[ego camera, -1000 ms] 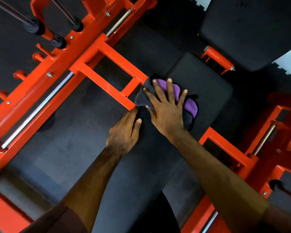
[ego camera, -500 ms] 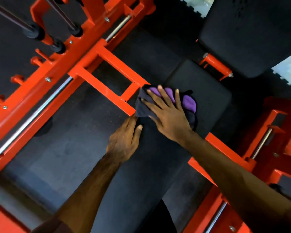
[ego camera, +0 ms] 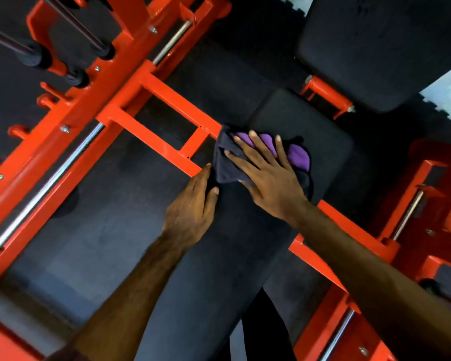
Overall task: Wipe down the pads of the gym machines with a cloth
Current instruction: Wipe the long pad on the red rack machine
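**While the cloth is pressed flat, most of the pad lies toward the body**

Although the right hand (ego camera: 267, 175) is laid on the cloth (ego camera: 300, 158), nothing is gripped by it: the fingers (ego camera: 255, 144) are kept straight and spread, and the purple and dark cloth is only pressed down against the long black pad (ego camera: 323, 149). The cloth is bunched under the palm, at the left edge of the pad and near its far end, just beside the orange crossbar (ego camera: 167, 142) of the frame.

The left hand (ego camera: 190, 209) is rested on the same left edge of the pad, a little nearer to the body, with its fingers relaxed and nothing held in them. Its fingertips are almost touching the near corner of the cloth; whether the cloth is really touched cannot be told.

The long axis of the pad is directed from the far right of the picture down toward the person. The greater part of the surface is therefore found behind the cloth, toward the body, and a smaller part to the right of it. It is judged that the next stroke should be pulled along this axis by the right hand, which is already on the cloth. The left hand lies near this path and may have to be moved aside.

A second, bigger pad (ego camera: 380, 48) is seen further away, well apart from the cloth.
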